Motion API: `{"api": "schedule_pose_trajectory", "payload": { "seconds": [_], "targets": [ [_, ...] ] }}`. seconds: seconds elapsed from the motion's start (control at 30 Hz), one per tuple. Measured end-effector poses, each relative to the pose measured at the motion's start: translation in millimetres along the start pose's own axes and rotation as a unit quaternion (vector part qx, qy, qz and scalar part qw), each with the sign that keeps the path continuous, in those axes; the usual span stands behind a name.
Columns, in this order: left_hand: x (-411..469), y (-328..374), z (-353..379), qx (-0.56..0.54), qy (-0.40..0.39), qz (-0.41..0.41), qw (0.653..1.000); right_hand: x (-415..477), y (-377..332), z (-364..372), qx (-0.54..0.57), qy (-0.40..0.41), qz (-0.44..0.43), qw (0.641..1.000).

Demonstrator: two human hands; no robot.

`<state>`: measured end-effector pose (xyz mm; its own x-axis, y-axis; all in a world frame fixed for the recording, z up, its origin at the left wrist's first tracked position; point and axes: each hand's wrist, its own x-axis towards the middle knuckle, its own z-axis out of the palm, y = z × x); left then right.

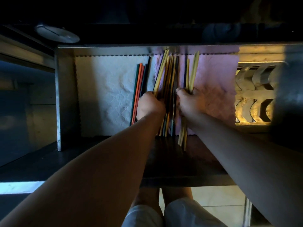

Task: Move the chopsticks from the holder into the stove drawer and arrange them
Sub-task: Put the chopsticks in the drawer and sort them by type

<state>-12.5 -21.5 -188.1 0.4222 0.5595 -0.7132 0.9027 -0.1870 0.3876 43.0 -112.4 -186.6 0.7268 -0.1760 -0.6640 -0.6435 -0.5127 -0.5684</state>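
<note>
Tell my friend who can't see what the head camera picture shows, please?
Two bare hands sort chopsticks in an open metal drawer: the left hand grips a mixed bundle, and the right hand holds pale wooden ones. Orange and dark chopsticks lie to the left on a white cloth, with a pink cloth to the right.

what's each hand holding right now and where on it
Right hand grips pale wooden chopsticks near their middle; left hand rests on the mixed bundle, grip unclear.

Both hands (150, 105) (188, 100) grip chopsticks (165, 74) inside the drawer (65, 89).
</note>
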Motion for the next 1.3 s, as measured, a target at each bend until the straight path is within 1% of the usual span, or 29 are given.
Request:
{"api": "schedule_pose_trajectory", "payload": {
  "seconds": [0.13,0.3,0.4,0.5,0.67,0.83,0.93,1.03,1.13,1.3],
  "targets": [
    [-3.5,2.6,-2.7,-0.003,0.002,0.009,1.000,1.0,-0.6,2.2,0.001,-0.012,0.009,1.000],
    [-5.4,-2.9,-5.5,-0.011,0.020,0.013,1.000,0.2,-3.5,5.3,-0.024,-0.016,0.012,1.000],
    [-6.9,-3.5,-3.9,0.002,0.015,0.024,1.000,-1.2,-5.9,3.4,-0.027,-0.016,0.014,0.999],
    [-5.6,-0.5,-0.9,0.021,0.022,0.015,0.999,-2.4,-7.0,0.8,-0.018,-0.030,0.023,0.999],
    [-6.9,6.4,-2.2,0.030,-0.003,0.005,1.000,-2.2,-5.1,-4.3,-0.010,-0.043,0.032,0.999],
    [-12.5,9.3,-5.8,0.011,0.031,0.000,0.999,-2.2,-5.6,-10.0,-0.009,-0.039,0.012,0.999],
    [-16.7,10.4,-8.2,0.014,0.037,0.016,0.999,-2.2,-6.4,-11.0,-0.002,-0.034,0.003,0.999],
    [-19.7,11.7,-5.7,0.025,0.025,0.037,0.999,-2.0,-5.7,-11.3,0.001,-0.032,0.004,0.999],
    [-18.4,12.6,-1.8,0.017,0.018,0.040,0.999,-0.6,-3.8,-11.3,0.002,-0.025,0.005,1.000],
    [-17.6,12.9,1.9,0.004,0.060,0.034,0.998,1.1,-1.5,-11.5,0.019,-0.037,0.013,0.999]
  ]
}}
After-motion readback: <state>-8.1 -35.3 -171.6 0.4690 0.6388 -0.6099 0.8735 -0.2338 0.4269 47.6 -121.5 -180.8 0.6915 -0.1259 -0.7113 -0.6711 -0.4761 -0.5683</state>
